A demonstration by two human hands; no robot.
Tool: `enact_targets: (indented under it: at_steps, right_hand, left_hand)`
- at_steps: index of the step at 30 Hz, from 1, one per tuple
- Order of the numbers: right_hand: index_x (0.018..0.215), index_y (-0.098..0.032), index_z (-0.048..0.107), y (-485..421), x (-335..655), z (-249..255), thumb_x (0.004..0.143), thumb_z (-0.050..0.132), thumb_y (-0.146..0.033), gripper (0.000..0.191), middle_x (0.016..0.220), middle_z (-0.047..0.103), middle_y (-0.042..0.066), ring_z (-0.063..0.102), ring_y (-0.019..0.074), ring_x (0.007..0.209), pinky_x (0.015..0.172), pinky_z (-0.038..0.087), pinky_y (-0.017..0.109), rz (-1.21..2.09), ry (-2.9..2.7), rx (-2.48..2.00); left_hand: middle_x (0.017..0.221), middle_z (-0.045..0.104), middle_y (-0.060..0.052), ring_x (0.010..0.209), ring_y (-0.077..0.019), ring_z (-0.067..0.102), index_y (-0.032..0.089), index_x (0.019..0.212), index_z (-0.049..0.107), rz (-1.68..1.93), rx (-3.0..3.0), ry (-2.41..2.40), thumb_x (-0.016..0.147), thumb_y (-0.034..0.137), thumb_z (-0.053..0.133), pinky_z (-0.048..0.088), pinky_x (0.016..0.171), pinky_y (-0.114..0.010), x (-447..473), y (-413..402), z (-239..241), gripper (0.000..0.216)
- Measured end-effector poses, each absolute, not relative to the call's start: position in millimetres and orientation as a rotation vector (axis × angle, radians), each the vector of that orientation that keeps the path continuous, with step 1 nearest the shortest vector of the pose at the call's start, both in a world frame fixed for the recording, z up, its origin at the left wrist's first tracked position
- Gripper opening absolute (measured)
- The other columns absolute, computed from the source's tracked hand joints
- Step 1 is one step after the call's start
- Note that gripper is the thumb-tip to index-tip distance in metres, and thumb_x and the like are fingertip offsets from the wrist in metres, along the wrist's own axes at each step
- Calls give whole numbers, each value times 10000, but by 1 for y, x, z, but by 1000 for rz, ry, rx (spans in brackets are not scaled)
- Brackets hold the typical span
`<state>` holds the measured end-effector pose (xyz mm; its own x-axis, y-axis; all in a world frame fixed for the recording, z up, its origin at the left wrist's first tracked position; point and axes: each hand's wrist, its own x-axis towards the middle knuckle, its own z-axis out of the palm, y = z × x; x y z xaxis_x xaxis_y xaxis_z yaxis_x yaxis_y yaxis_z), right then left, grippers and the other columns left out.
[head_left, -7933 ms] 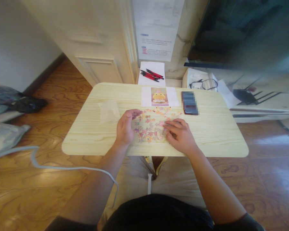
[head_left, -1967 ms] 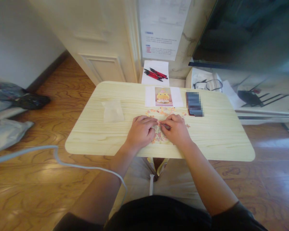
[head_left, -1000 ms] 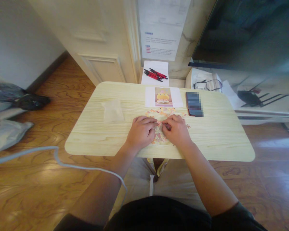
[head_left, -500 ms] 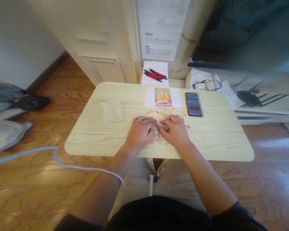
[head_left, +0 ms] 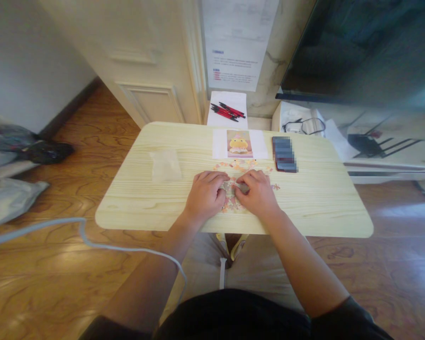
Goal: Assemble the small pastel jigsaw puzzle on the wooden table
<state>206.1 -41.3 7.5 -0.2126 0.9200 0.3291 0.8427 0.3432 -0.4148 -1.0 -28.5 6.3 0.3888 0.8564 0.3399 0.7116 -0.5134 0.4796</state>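
Jigsaw pieces point(head_left: 230, 205), scattered midway along the worktop point(head_left: 322, 203), between near and far edges. Over them, left hand point(head_left: 206, 192) and right hand point(head_left: 257, 192), curled; each grip, apart or clamped, impossible to tell. At the far edge, picture sheet point(head_left: 240, 144); toward the far right corner, phone point(head_left: 284, 154); toward the left edge, pale packet point(head_left: 166, 165).

On the wood-grain tabletop point(head_left: 311, 203), the left hand point(head_left: 206, 192) and right hand point(head_left: 257, 191) cover some jigsaw pieces point(head_left: 238, 164), any grip too small to tell; beyond the tabletop, the wall notice point(head_left: 235, 45) is cut off.
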Motion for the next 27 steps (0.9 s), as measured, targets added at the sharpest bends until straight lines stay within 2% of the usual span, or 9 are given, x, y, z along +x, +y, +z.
enact_targets:
  at_steps: [6,11,17,22,27]
  right_hand:
    - [1017,-274,811,-43,207,9,898,697,-204,179,1034,693,55,584,272,1049,947,411,444,234,-2142,-1445]
    - [966,-256,811,-45,207,9,883,691,-183,163,1039,696,61,575,275,1068,975,403,453,214,-2126,-1474]
    - [944,-249,805,-45,211,8,918,630,-161,197,1009,706,57,588,264,1046,986,421,447,210,-2062,-1459]
    - [963,-254,810,-45,212,11,932,586,-148,249,1043,712,67,582,279,1068,989,432,461,228,-2086,-1463]
    - [1072,-275,826,-56,207,18,935,585,-158,301,1173,729,62,571,288,1141,1017,432,473,339,-2261,-1287]
  left_hand:
    - [1323,755,-29,1233,-287,642,245,1203,771,794,2431,1397,875,125,562,466,1074,-508,0,-29,6,407]
    - [1306,764,-23,1222,-292,645,246,1149,795,790,2421,1387,884,135,558,475,1072,-525,0,-28,6,373]
    - [1222,784,-15,1213,-228,679,246,1125,787,1111,1992,1297,864,105,481,505,1119,-430,-11,-22,3,426]
    - [1089,807,-19,1060,-229,713,233,1047,802,1246,1574,1349,934,264,534,566,983,-378,-15,-22,8,293]
    - [1065,802,-32,1043,-216,702,214,1034,805,1292,1564,1322,1017,362,494,554,948,-347,-13,-23,13,345]
